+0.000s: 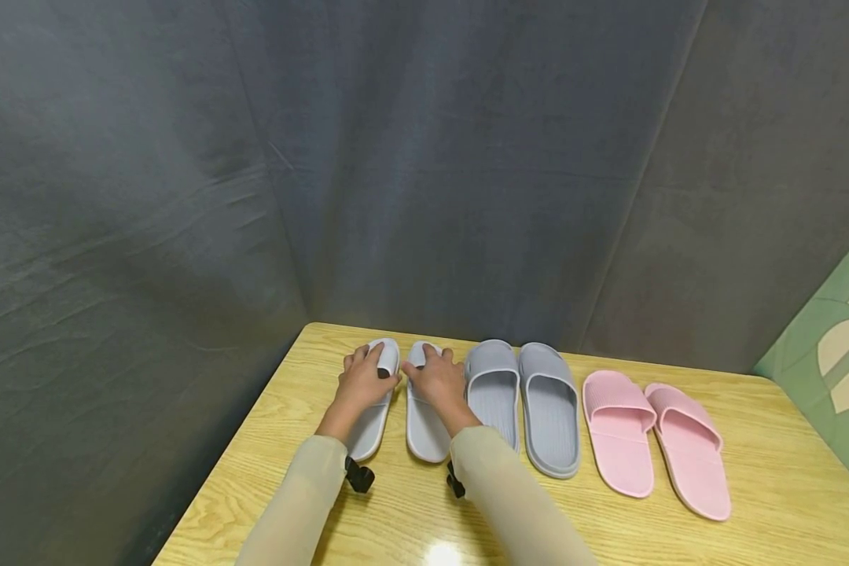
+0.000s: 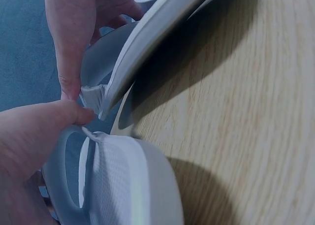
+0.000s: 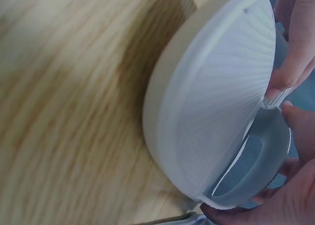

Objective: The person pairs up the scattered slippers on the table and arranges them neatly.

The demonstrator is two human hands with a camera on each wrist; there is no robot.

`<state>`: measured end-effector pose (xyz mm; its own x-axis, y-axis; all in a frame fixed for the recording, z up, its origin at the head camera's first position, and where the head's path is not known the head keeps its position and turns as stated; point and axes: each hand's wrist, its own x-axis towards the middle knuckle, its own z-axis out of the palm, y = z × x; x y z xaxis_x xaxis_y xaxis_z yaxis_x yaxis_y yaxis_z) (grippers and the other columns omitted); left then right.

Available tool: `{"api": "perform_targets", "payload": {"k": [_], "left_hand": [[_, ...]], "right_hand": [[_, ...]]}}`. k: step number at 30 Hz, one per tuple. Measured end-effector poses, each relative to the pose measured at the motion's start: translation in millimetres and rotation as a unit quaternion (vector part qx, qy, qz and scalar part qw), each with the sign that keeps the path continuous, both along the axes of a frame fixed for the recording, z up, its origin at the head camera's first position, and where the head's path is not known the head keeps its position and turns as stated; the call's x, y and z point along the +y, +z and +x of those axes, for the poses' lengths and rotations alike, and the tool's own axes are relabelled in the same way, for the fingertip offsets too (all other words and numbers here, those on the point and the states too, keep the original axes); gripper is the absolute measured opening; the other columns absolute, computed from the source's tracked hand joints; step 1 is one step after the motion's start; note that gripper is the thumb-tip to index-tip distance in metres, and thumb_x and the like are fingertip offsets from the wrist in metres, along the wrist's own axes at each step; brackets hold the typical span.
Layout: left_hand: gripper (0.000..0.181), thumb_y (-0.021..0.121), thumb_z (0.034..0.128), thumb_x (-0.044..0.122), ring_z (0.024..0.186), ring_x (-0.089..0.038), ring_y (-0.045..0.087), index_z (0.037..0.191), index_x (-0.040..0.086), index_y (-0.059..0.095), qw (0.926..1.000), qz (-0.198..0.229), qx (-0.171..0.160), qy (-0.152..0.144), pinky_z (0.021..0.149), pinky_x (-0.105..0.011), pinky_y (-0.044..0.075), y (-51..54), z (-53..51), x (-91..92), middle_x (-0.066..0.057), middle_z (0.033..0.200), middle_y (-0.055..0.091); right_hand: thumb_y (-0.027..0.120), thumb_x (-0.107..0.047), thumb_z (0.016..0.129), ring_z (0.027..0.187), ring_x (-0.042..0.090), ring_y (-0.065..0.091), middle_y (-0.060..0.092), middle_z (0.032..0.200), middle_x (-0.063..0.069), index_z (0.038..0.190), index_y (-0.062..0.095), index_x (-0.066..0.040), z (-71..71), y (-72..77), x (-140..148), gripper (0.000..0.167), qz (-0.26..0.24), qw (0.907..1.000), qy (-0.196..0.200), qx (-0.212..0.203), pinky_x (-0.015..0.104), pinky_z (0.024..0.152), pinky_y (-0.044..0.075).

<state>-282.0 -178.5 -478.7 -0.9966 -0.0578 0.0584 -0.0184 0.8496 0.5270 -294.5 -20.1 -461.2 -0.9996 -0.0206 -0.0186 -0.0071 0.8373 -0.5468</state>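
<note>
Two white slide slippers lie side by side near the table's far left corner, toes toward the curtain. My left hand (image 1: 364, 385) grips the strap of the left white slipper (image 1: 369, 432); in the left wrist view its thumb is at the strap's inner edge. The right white slipper (image 1: 424, 436) has my right hand (image 1: 440, 385) over its strap, thumb on the inner side and fingers on the outer, as the right wrist view shows. Both thumbs nearly meet between the slippers. The hands hide much of both straps in the head view.
Right beside my right hand stands a grey pair, its left slipper (image 1: 495, 401) and right slipper (image 1: 553, 417). Farther right lie two pink slippers, one (image 1: 622, 456) beside the other (image 1: 696, 472), angled. A dark curtain (image 1: 424, 173) hangs behind the wooden table (image 1: 389, 527).
</note>
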Motion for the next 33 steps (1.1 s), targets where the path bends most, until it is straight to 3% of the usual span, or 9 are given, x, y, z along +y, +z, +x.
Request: {"api": "perform_targets", "payload": {"k": [23,33], "left_hand": [[0.079,0.069,0.0935,0.046,0.142,-0.048,0.031,0.156,0.009,0.039,1.0,-0.002,-0.007,-0.004,0.105,-0.069,0.033,-4.6,-3.4,1.1,-0.024,0.159,0.032],[0.076,0.062,0.098,0.048,0.145,-0.049,0.024,0.157,0.009,0.036,0.9991,0.004,-0.038,-0.02,0.109,-0.07,0.028,-2.3,-2.8,0.1,-0.025,0.161,0.027]], "right_hand": [[0.057,-0.059,0.097,0.133,0.056,0.04,0.042,0.152,0.024,0.152,0.049,-0.02,-1.4,-2.8,-5.5,0.068,0.024,0.9996,0.003,-0.012,0.067,0.097,0.043],[0.055,-0.058,0.098,0.135,0.057,0.037,0.04,0.152,0.025,0.152,0.048,-0.019,-0.7,-2.1,-4.3,0.068,0.016,0.9997,0.012,-0.015,0.069,0.099,0.041]]}}
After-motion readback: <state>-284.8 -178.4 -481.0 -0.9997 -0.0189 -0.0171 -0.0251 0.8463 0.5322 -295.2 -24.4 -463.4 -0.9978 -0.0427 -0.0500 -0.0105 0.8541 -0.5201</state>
